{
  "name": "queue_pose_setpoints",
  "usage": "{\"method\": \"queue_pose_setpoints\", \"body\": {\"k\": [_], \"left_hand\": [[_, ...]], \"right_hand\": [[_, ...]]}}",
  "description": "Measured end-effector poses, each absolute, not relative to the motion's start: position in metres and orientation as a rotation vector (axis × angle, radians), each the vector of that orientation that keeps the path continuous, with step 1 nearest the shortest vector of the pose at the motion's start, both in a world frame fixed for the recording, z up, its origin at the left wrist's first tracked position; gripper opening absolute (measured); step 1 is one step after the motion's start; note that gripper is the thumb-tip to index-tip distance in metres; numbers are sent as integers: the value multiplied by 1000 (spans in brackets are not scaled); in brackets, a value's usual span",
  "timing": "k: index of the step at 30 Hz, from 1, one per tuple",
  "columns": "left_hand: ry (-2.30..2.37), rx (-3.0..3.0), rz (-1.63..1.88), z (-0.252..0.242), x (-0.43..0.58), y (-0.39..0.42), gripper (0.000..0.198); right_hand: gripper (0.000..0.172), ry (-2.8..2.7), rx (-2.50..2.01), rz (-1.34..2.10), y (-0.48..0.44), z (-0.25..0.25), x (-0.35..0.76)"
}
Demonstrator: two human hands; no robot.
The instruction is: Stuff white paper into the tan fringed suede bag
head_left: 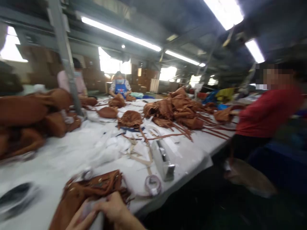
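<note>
A brown leather bag (93, 188) with small metal fittings lies on the white-covered table at the near edge, close to my body. Over its front side, my left hand (82, 219) is closed on a pale, whitish wrapping piece (90, 207), partly cut off by the lower frame edge. From the right, my right hand (114, 207) pinches the same piece, thumb and fingers together. Blur hides what exactly the pale piece is. Just beyond the bag are a roll of tape (153, 185) and a grey tape dispenser (164, 161).
Brown bags are heaped across the table (192, 153), with one pile (177, 110) in the middle and another (31, 118) at left. A black round object (16, 198) sits near left. A metal post (64, 54) rises at left. Co-workers include a person in red (268, 111) at right.
</note>
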State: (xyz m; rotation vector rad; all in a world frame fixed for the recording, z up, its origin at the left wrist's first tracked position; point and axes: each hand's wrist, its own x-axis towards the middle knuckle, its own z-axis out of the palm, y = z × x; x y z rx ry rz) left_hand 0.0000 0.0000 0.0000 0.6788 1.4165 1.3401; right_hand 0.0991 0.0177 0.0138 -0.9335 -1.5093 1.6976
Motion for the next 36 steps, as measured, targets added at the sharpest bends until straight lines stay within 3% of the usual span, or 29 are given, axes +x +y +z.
{"method": "queue_pose_setpoints", "body": {"k": [4, 6, 10, 13, 20, 30, 36], "left_hand": [[1278, 577, 1360, -16, -28, -31, 57], [1168, 551, 1321, -18, -28, -39, 61], [1128, 433, 1240, -15, -18, -48, 68], [1124, 387, 1403, -16, -12, -49, 70], [1306, 531, 1548, -27, -9, -40, 60], [1794, 809, 1589, -26, 3, -47, 34], [1659, 772, 1754, -30, 6, -49, 39]], "right_hand": [[29, -1399, -882, 1932, 28, -17, 81], [29, -1348, -896, 1991, 39, -29, 79], [46, -1263, -957, 2023, 52, -40, 83], [53, -1252, -987, 2001, 51, -39, 83], [51, -1452, -1078, 1891, 51, -27, 83], [23, -1711, -1369, 1399, 51, -19, 74], [21, -1673, -1404, 1369, 49, -16, 73]]}}
